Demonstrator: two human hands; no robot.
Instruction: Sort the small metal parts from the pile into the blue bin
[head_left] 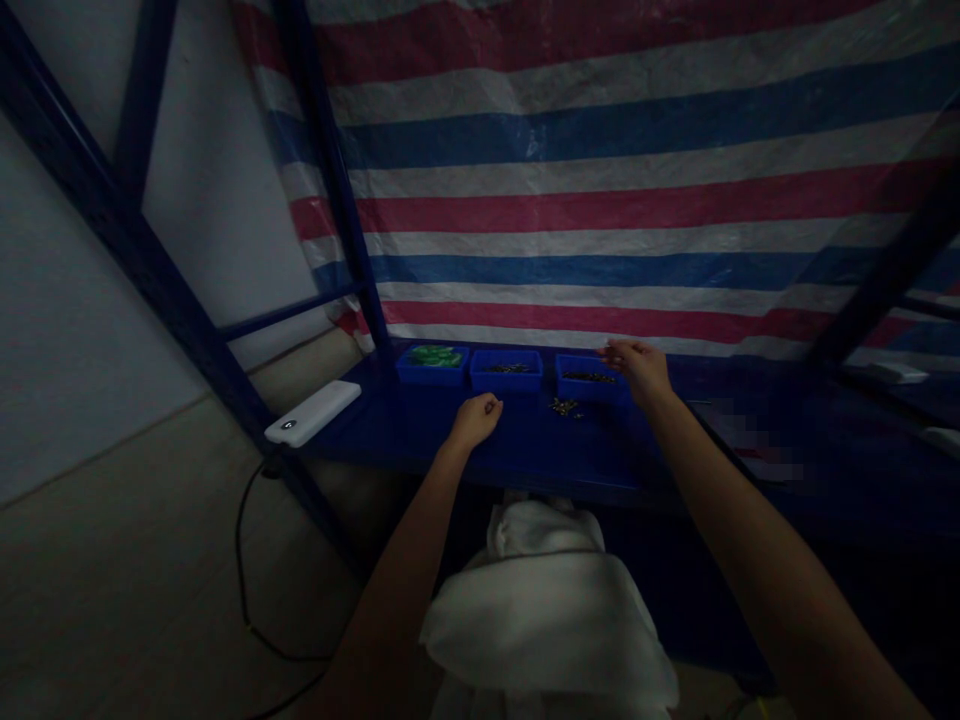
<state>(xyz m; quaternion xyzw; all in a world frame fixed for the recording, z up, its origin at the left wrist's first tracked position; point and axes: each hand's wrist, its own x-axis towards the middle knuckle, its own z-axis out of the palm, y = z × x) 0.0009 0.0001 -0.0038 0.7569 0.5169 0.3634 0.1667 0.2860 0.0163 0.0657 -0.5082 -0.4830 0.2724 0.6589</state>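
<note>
My left hand (478, 418) is closed over the blue tabletop (420, 430), its fingers curled in; whatever may be inside is hidden. Beside the right-hand blue bin (564, 366), and partly over it, my right hand (634, 360) pinches thumb and fingers together; anything between the tips is too small to name. Small dark metal pieces (589, 377) lie in that bin. In front of it is a loose pile of small brass-coloured pieces (564, 406). The middle blue bin (506, 383) holds thin metal pieces, and the left blue bin (431, 377) holds green plastic-looking items.
A white power-bank-like box (313, 413) lies at the table's left edge, with a black cable (241, 560) hanging below. Blue frame posts (330, 170) rise around the table. Striped sheeting (562, 210) hangs behind. A flat sheet-like item (750, 445) lies at right.
</note>
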